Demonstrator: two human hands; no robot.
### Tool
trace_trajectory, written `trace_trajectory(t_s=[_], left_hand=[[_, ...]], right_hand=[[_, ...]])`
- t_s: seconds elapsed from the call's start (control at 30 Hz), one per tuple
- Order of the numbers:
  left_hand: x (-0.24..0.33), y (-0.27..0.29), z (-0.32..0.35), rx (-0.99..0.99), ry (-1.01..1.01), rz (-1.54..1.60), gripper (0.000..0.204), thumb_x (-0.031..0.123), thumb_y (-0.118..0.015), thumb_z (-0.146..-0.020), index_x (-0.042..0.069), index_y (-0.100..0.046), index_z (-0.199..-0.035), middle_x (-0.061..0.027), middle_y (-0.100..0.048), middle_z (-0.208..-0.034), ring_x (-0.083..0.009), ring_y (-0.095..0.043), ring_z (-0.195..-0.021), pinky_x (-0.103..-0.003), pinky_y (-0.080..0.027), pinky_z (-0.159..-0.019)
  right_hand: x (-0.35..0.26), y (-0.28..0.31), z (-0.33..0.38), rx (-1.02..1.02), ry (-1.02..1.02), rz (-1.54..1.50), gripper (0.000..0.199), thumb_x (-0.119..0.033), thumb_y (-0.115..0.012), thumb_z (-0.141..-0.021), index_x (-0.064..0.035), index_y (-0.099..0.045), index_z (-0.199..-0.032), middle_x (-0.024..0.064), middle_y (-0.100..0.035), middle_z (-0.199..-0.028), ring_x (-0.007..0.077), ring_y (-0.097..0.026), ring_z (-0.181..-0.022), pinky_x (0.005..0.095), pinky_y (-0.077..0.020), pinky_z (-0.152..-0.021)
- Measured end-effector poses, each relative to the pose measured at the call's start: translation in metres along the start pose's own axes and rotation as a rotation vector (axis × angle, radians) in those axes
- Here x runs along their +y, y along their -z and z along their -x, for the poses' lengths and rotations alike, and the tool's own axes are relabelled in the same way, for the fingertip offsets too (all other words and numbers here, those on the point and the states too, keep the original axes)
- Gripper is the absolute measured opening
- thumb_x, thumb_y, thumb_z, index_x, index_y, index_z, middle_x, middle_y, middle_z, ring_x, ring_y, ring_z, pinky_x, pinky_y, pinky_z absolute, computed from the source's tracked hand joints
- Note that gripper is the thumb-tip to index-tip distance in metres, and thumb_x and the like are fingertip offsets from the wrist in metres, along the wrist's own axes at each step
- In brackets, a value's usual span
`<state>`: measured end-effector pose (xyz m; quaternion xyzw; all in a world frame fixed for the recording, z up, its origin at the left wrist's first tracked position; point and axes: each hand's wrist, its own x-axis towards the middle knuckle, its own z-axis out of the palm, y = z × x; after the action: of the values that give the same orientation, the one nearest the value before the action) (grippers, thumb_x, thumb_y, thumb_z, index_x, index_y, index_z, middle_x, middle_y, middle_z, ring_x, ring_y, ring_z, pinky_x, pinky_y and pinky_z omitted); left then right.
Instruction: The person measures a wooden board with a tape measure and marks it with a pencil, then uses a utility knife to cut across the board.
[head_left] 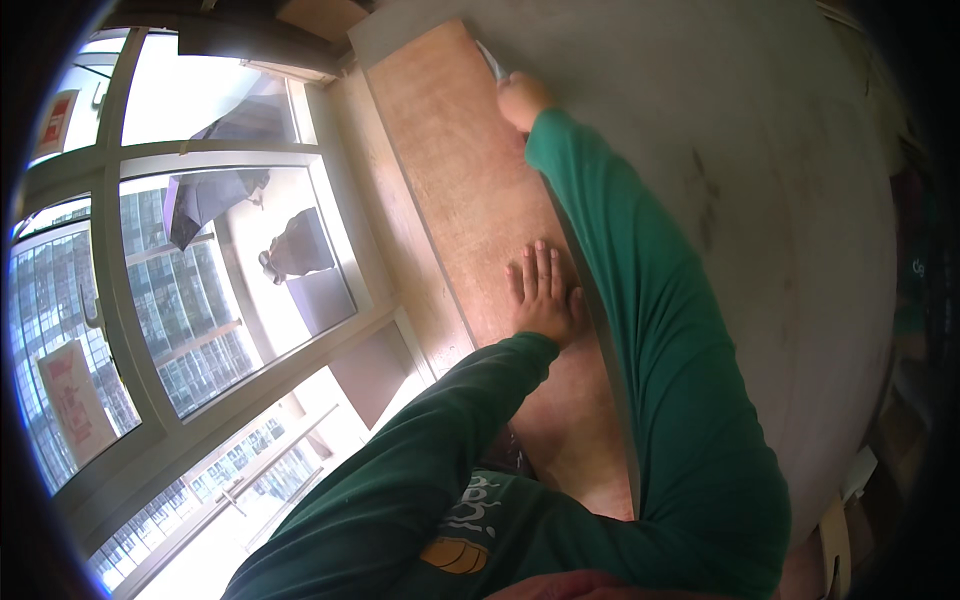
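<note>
A long reddish-brown wooden board (pixel 440 130) lies on a large grey surface (pixel 680 120). My left hand (pixel 545 300) rests on the board's middle with its fingers spread and holds nothing. Out at the far right edge of the board, my right hand (pixel 526 100) is closed around a thin, pale, blade-like tool (pixel 490 60). The tool runs along the board's edge; its handle is hidden in my fist, and its exact kind cannot be told.
Windows with white frames (pixel 240 160) stand along the left, beside a pale wooden ledge (pixel 385 190). A dark umbrella (pixel 210 200) shows through the glass. Dark boxes or boards (pixel 320 15) sit at the far end. At the lower right is a pale wooden piece (pixel 835 545).
</note>
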<state>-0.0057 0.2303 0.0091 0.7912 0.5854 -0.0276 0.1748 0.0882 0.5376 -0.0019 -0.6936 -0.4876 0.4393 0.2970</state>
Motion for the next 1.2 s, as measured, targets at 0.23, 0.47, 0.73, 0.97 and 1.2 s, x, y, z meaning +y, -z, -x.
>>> trace_trajectory(t_s=[0.23,0.47,0.73,0.97,1.2], left_hand=[[-0.001,-0.003,0.001,0.023,-0.012,0.022,0.075,0.041,-0.044,-0.096,-0.003,-0.023,-0.152,-0.0205,-0.013,-0.163,-0.0368,-0.006,-0.152,-0.058,0.001,-0.12],[-0.003,-0.003,0.002,0.01,-0.008,-0.017,0.075,0.04,-0.044,-0.095,-0.005,-0.023,-0.152,-0.0219,-0.013,-0.162,-0.038,-0.006,-0.151,-0.06,0.001,-0.119],[-0.003,-0.009,0.003,0.048,-0.022,-0.027,0.074,0.039,-0.043,-0.096,-0.003,-0.021,-0.153,-0.02,-0.013,-0.163,-0.0366,-0.006,-0.152,-0.059,0.001,-0.119],[-0.005,-0.027,-0.002,0.116,-0.041,-0.007,0.072,0.035,-0.042,-0.095,0.001,-0.018,-0.155,-0.0168,-0.019,-0.162,-0.0328,-0.009,-0.152,-0.057,0.0,-0.12],[-0.009,-0.015,0.005,0.177,-0.022,0.001,0.062,0.031,-0.037,-0.098,0.0,-0.029,-0.152,-0.017,-0.022,-0.161,-0.0333,-0.013,-0.151,-0.055,-0.001,-0.121]], right_hand=[[0.0,-0.002,-0.002,-0.008,0.008,0.017,0.041,-0.03,-0.04,-0.101,0.0018,-0.061,-0.115,0.0256,-0.063,-0.12,0.0428,-0.059,-0.111,0.0483,-0.0464,-0.096],[-0.009,-0.001,0.002,-0.056,0.023,0.038,0.04,-0.027,-0.043,-0.099,0.0017,-0.061,-0.119,0.0254,-0.062,-0.123,0.0409,-0.06,-0.113,0.0466,-0.0464,-0.097],[0.003,0.007,0.049,-0.053,0.021,0.176,0.035,-0.028,-0.044,-0.099,0.0019,-0.061,-0.108,0.0203,-0.068,-0.092,0.0335,-0.066,-0.078,0.0454,-0.0506,-0.067],[0.07,0.023,0.189,-0.002,0.015,0.169,0.032,-0.024,-0.051,-0.095,0.0045,-0.065,-0.098,0.0309,-0.065,-0.101,0.0465,-0.063,-0.097,0.052,-0.0493,-0.086],[0.155,0.042,0.396,-0.076,0.008,0.199,0.025,-0.025,-0.051,-0.097,-0.0011,-0.057,-0.099,0.0257,-0.062,-0.092,0.0449,-0.059,-0.086,0.0515,-0.0468,-0.074]])
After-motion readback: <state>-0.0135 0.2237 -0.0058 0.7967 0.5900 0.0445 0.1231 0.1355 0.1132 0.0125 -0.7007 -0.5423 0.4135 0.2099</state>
